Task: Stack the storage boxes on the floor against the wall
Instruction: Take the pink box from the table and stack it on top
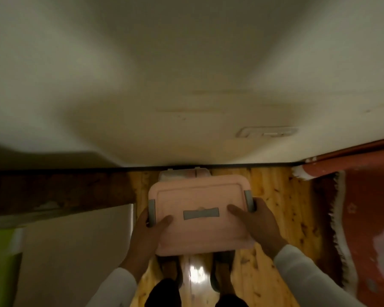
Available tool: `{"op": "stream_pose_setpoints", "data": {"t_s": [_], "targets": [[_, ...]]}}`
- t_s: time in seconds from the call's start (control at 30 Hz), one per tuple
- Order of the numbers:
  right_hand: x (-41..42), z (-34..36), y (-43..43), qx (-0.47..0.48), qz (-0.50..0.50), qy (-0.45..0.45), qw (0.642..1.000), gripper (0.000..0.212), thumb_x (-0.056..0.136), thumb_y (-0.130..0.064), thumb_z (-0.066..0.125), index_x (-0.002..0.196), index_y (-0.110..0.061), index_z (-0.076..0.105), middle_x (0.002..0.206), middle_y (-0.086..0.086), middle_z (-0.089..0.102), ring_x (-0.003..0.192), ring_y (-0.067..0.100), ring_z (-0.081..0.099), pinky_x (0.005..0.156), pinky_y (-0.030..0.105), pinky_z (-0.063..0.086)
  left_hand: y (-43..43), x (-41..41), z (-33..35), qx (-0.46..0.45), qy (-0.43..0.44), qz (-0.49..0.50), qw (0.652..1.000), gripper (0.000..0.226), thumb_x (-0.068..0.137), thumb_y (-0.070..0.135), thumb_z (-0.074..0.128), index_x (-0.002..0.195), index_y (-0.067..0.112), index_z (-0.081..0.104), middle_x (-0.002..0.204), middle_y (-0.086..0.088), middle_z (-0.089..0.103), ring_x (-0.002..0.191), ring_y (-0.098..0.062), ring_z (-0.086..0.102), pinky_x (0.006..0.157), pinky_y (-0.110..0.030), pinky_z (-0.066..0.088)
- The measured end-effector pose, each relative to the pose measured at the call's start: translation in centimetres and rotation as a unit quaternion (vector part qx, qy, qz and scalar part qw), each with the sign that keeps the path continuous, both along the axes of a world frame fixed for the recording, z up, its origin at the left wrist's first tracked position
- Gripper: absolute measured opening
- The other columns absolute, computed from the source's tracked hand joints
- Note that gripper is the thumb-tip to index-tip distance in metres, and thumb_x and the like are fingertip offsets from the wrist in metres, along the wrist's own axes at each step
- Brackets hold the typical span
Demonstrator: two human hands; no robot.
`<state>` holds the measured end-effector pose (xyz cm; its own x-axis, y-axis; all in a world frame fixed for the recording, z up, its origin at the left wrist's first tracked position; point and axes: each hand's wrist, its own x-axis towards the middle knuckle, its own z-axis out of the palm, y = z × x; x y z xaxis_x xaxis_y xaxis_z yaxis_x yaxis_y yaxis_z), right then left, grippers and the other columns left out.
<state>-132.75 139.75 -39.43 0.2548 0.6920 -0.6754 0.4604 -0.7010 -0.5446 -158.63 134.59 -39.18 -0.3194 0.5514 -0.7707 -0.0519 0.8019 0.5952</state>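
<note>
Close to the wall point(186, 85), a person stands and holds a pink box point(200, 231) up in the air, over the floor point(275, 207); the left hand point(150, 231) grips its left side and the right hand point(256, 220) grips its right side; each thumb lies flat on the lid, and the other fingers curl round the edge and go under, where they cannot be seen; so both hands are clamped on the box. Past its far edge a low box point(182, 175) peeks out, down on the floor and right up by the wall; only a thin strip of it shows.

The step looks like carrying the box to the pile; it is not set down yet. Next, the box likely has to go forward a bit and down, flat and lined up with the low box, so that it sits square on top; the fingers under the sides would need to slide out last.

The box looks like smooth hard plastic with round corners; its lid has a raised rim, two grey clips point(248, 201) at the sides and a flat grey handle point(201, 213) in the middle. The floor is shiny yellow wood with dark knots; the wall is plain and pale; a red rug point(364, 207) with a white fringe lies off to the right.
</note>
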Motion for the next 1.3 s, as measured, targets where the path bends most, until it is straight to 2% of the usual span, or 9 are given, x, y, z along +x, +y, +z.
{"op": "stream_pose_setpoints", "data": {"t_s": [0.1,0.33,0.57,0.77,0.83,0.9,1.07,1.2,1.3], "targets": [[-0.6,-3.4,0.6,-0.005,-0.002,0.006,1.000,0.051,0.073,-0.047,0.076,0.108,-0.025,0.046,0.092,-0.015,0.053,0.079,0.002,0.052,0.058,0.023,0.043,0.5,-0.7,-3.4,-0.008,-0.005,0.004,1.000,0.064,0.080,0.030,0.077,0.139,0.026,0.050,0.119,0.005,0.062,0.099,-0.012,0.060,0.071,-0.026,0.049],[-3.0,-9.4,3.0,-0.019,0.028,0.005,0.999,0.058,0.075,-0.048,0.075,0.116,-0.018,0.047,0.100,-0.004,0.056,0.085,0.017,0.056,0.070,0.033,0.049,2.5,-2.7,-8.8,-0.017,0.020,-0.003,1.000,0.067,0.082,0.029,0.075,0.142,0.025,0.047,0.128,0.001,0.059,0.107,-0.020,0.058,0.085,-0.034,0.049],[-4.7,-13.0,5.6,-0.023,0.044,-0.002,0.999,0.064,0.071,-0.054,0.075,0.116,-0.016,0.049,0.100,-0.005,0.056,0.087,0.018,0.057,0.067,0.030,0.049,5.9,-4.5,-11.4,-0.022,0.014,-0.008,1.000,0.064,0.083,0.023,0.075,0.140,0.019,0.049,0.132,-0.004,0.058,0.116,-0.024,0.058,0.099,-0.046,0.049],[-5.1,-14.5,6.9,-0.021,0.049,-0.009,0.999,0.057,0.071,-0.054,0.074,0.107,-0.020,0.046,0.100,-0.003,0.056,0.089,0.020,0.056,0.073,0.036,0.051,7.5,-5.1,-12.6,-0.016,0.021,-0.030,0.999,0.055,0.084,0.021,0.073,0.135,0.020,0.051,0.129,-0.003,0.061,0.113,-0.023,0.059,0.096,-0.045,0.050],[-5.1,-14.8,7.2,-0.013,0.051,-0.013,0.998,0.057,0.072,-0.055,0.074,0.107,-0.020,0.046,0.099,-0.004,0.056,0.087,0.020,0.056,0.069,0.033,0.049,7.9,-5.2,-12.9,-0.006,0.026,-0.036,0.999,0.054,0.084,0.021,0.073,0.134,0.019,0.052,0.126,-0.002,0.061,0.111,-0.022,0.060,0.092,-0.042,0.051],[-5.1,-14.9,7.3,-0.010,0.049,-0.008,0.999,0.058,0.072,-0.055,0.074,0.110,-0.019,0.047,0.095,-0.007,0.055,0.082,0.016,0.055,0.063,0.027,0.046,8.1,-5.2,-13.1,-0.003,0.030,-0.035,0.999,0.057,0.084,0.022,0.073,0.136,0.021,0.050,0.126,0.000,0.060,0.111,-0.021,0.059,0.090,-0.039,0.051],[-5.3,-14.7,7.4,-0.008,0.046,-0.006,0.999,0.063,0.074,-0.054,0.073,0.118,-0.017,0.047,0.100,-0.005,0.054,0.087,0.019,0.055,0.065,0.028,0.045,8.2,-5.3,-13.3,-0.010,0.033,-0.034,0.999,0.062,0.084,0.023,0.073,0.139,0.023,0.047,0.130,0.001,0.058,0.114,-0.021,0.057,0.096,-0.045,0.049],[-5.3,-14.8,7.1,-0.001,0.059,-0.006,0.998,0.062,0.075,-0.055,0.071,0.118,-0.018,0.047,0.098,-0.006,0.054,0.086,0.018,0.054,0.057,0.022,0.042,8.0,-5.3,-13.6,-0.010,0.032,-0.031,0.999,0.064,0.083,0.025,0.073,0.140,0.024,0.045,0.128,0.004,0.057,0.115,-0.020,0.056,0.095,-0.043,0.048],[-5.2,-14.9,7.0,0.002,0.061,-0.004,0.998,0.069,0.074,-0.058,0.069,0.126,-0.018,0.046,0.106,-0.005,0.056,0.090,0.019,0.055,0.065,0.027,0.047,7.7,-5.3,-13.9,-0.009,0.036,-0.038,0.999,0.070,0.082,0.028,0.074,0.144,0.024,0.042,0.134,0.001,0.056,0.118,-0.021,0.055,0.097,-0.044,0.048]]}}
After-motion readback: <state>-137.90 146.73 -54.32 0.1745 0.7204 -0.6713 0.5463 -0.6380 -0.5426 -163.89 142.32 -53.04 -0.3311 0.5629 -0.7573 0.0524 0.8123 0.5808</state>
